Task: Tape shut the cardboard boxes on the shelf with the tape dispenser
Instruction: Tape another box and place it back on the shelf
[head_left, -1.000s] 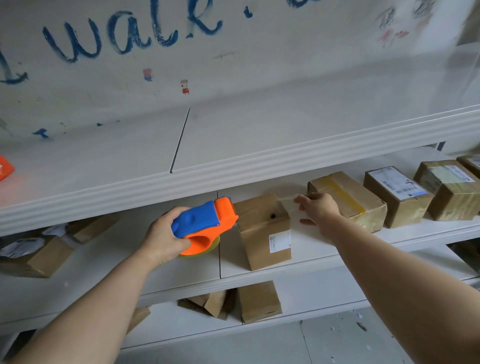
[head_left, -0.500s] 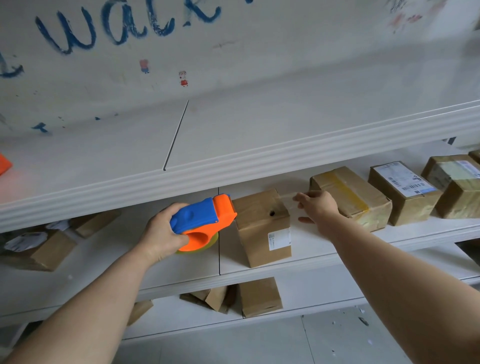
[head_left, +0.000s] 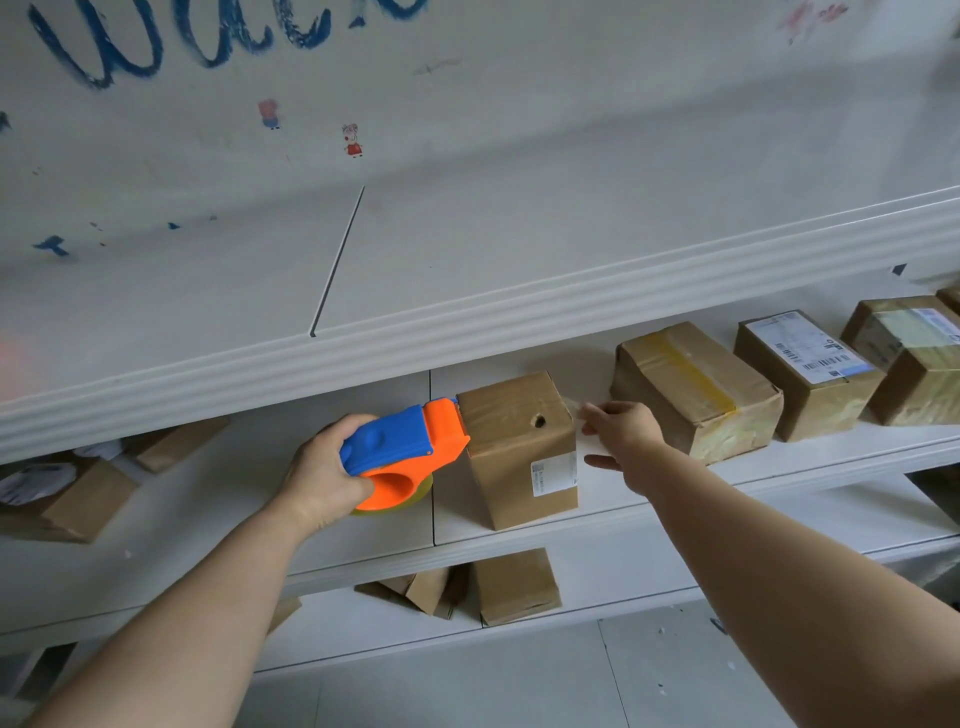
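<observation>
Head view: tall cardboard box (head_left: 519, 452) stands upright on middle shelf (head_left: 208, 525), near the front lip, just right of the shelf panel seam. Small hole in its top face. Tape dispenser (head_left: 402, 452), blue and orange, nose touching the box's top left edge. Left hand (head_left: 317, 483) fingers clenched round its handle. Clear tape (head_left: 574, 408) shows at the top right edge, blurry. Right hand (head_left: 623, 441) sits at that edge, fingertips at the tape end, thumb spread lower beside the box's side; pinching or just pressing, cannot tell. Right hand fills the gap to the yellow-taped box (head_left: 696, 389), which lies near on the right. Then labelled box (head_left: 805, 374), then end box (head_left: 914, 364) at frame edge. White shelf surface shows left of the dispenser, up to left boxes (head_left: 78, 499). Upper shelf (head_left: 467, 270) ribbed front edge overhangs close above. Lower boxes (head_left: 514, 584) one level down. Wall (head_left: 519, 78) white, blue scrawl. Floor (head_left: 467, 686) pale.
</observation>
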